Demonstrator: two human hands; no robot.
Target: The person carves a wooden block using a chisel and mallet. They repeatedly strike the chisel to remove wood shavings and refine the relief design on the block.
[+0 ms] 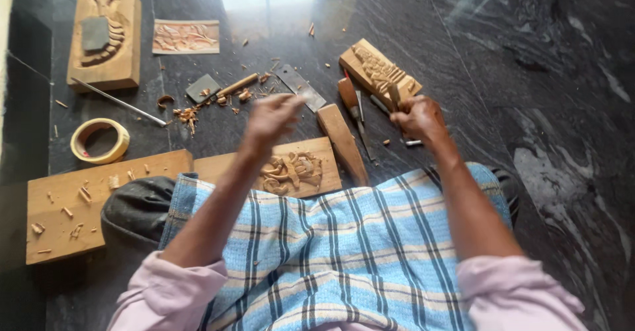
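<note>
My right hand [417, 116] is closed around the wooden handle of a carving chisel [395, 96], just in front of a small carved wooden block [378, 72]. My left hand [272, 118] is blurred and raised above a carved wooden panel [299, 167] with a scrolled relief; its fingers are curled and seem to hold nothing. Between my hands lies a wooden mallet [342, 140]. Beside it rest more chisels [354, 109].
On the dark stone floor: a carved block [106, 39], a small relief panel [186, 37], a tape roll [100, 140], a metal rod [119, 102], a flat blade [299, 87], a plain board [73, 202], wood shavings [188, 114]. A checked cloth [331, 251] covers my lap.
</note>
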